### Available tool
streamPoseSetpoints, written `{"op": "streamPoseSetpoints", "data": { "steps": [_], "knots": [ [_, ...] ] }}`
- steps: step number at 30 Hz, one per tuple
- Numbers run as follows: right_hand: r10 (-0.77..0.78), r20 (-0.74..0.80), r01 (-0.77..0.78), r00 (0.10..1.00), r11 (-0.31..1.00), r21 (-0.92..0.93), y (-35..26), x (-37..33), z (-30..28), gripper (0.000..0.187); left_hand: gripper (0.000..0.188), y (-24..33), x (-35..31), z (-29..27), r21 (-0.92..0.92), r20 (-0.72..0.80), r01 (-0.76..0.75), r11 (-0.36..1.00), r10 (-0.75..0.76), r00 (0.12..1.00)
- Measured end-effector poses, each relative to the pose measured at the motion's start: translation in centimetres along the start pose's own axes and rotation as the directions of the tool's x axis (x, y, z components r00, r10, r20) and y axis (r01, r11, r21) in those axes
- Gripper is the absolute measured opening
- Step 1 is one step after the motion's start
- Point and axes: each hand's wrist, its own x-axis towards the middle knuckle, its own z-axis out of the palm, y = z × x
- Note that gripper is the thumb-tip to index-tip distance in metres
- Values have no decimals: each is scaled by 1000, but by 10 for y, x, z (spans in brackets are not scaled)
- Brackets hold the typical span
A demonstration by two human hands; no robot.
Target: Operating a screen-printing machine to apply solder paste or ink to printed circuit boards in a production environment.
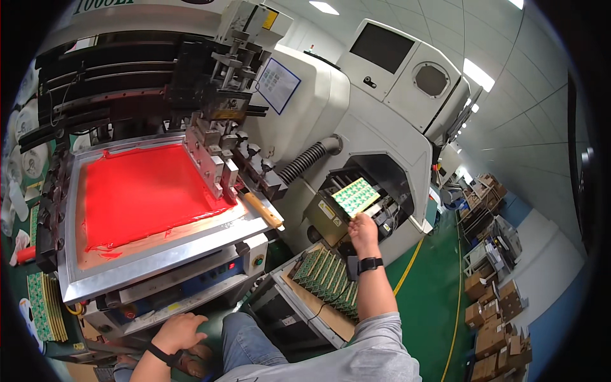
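My right hand (364,233) reaches out to the machine on the right. Its fingers are closed on the near edge of a green-and-white circuit board panel (356,196), which lies flat at the mouth of the machine's rail. Low in the view, my left hand (180,332) hangs in front of the printing machine with its fingers apart and nothing in it. Close by on the left, a framed screen (76,254) carries a wide layer of red paste (146,191). A wooden-handled spatula (263,211) rests at the frame's right side.
Below my right forearm, a cart (299,312) bears rows of circuit boards (328,277). More stacked panels (46,305) stand at the far left. A ribbed hose (309,160) joins the white machine (375,121). Cardboard boxes (493,344) line the wall beyond the green floor.
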Motion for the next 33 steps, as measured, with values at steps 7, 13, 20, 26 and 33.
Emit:
{"op": "streamPoseSetpoints", "data": {
  "steps": [7,13,20,26,33],
  "knots": [
    [71,-89,-69,994,997,23,-8,18,-60,16,47,-3,-1,3,-2,26,28,1000,-28,999],
    [186,-119,-177,975,981,80,4,19,-71,18,47,-3,1,8,-3,41,48,999,-48,998],
    [231,-125,-205,965,960,193,6,48,-99,16,49,4,4,5,-26,69,66,997,-65,996],
    [185,-253,-119,949,959,257,8,72,-108,15,49,0,4,9,-34,65,66,997,-64,996],
    [81,-411,96,908,915,391,1,78,-99,18,48,-5,5,17,-8,16,31,999,-31,999]
  ]
}}
